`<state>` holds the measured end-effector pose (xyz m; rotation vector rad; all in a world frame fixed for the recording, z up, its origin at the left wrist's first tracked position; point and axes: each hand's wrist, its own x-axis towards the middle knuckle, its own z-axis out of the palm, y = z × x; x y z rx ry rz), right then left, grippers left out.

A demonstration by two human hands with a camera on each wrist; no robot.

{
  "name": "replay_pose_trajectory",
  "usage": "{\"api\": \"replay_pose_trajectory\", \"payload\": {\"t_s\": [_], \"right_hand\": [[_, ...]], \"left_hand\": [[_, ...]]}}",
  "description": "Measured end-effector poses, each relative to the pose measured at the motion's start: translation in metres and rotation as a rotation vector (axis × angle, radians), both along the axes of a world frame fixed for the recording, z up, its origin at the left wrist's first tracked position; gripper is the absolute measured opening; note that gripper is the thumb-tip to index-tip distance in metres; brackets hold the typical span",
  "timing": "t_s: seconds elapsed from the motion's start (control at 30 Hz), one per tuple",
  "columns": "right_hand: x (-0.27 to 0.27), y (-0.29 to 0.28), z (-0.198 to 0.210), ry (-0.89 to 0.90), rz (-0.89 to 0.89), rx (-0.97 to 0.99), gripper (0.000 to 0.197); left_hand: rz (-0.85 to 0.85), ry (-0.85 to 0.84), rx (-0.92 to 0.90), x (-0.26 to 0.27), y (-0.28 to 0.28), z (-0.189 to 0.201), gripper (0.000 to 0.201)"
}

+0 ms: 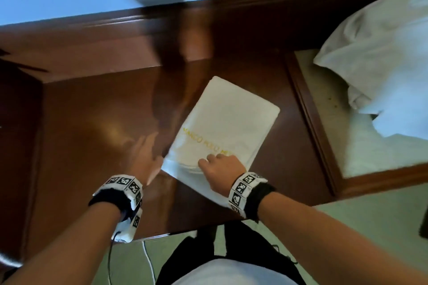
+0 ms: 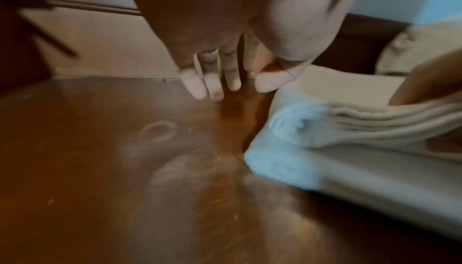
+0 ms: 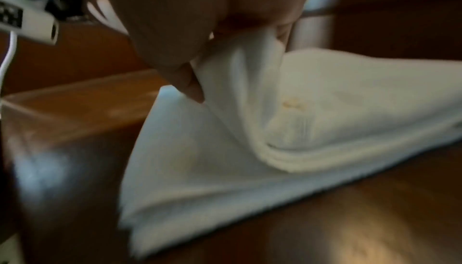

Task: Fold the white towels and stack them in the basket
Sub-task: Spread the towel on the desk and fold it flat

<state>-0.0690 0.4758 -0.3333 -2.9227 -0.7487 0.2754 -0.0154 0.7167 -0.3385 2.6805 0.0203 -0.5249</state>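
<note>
Closest to the person, the right hand [image 1: 221, 170] pinches the near edge of the white towel [image 1: 228, 122] and lifts the top layers up a little. The right wrist view shows the cloth caught between thumb and fingers [image 3: 190, 88]. The left hand [image 1: 144, 157] is just beside the towel's left corner, with its fingers [image 2: 200, 86] straight and spread over the wooden table [image 1: 97, 122]; it holds nothing.

The towel lies flat in the middle of the table, partly folded, with yellow letters [image 1: 203, 140] on top.

To fold it well, the right hand should probably carry the near edge over to the far edge, matching the corners, while the left hand smooths it.

Farther right, more white cloth [image 1: 379, 58] is piled on a wooden tray [image 1: 308, 109]. No basket shows.
</note>
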Motion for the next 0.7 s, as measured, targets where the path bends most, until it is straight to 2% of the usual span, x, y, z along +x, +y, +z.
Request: {"api": "replay_pose_trajectory", "payload": {"t_s": [0.07, 0.13, 0.23, 0.33, 0.4, 0.5, 0.6, 0.7], "right_hand": [[-0.019, 0.007, -0.014, 0.076, -0.022, -0.025, 0.045], [-0.029, 0.003, -0.018, 0.074, -0.059, -0.031, 0.05], [-0.034, -0.019, -0.019, 0.062, -0.083, -0.056, 0.048], [-0.029, -0.052, -0.017, 0.081, -0.163, -0.149, 0.041], [-0.025, -0.068, -0.009, 0.064, -0.261, -0.188, 0.038], [-0.026, -0.085, 0.005, -0.029, -0.404, -0.171, 0.043], [-0.045, -0.087, 0.003, -0.043, -0.383, -0.155, 0.048], [-0.07, -0.085, -0.015, 0.099, -0.335, -0.193, 0.046]], "left_hand": [[-0.309, -0.145, 0.191, -0.01, -0.003, 0.003, 0.074], [-0.583, -0.235, 0.218, -0.018, -0.015, 0.004, 0.074], [-0.814, -0.272, 0.308, -0.021, -0.031, -0.014, 0.077], [-0.912, -0.325, 0.371, -0.014, -0.052, -0.015, 0.074], [-0.949, -0.387, 0.358, -0.008, -0.069, -0.008, 0.06], [-0.867, -0.486, 0.296, -0.004, -0.087, 0.005, 0.034], [-0.844, -0.511, 0.199, -0.013, -0.084, 0.007, 0.033], [-0.941, -0.42, 0.201, -0.031, -0.069, -0.009, 0.043]]}}
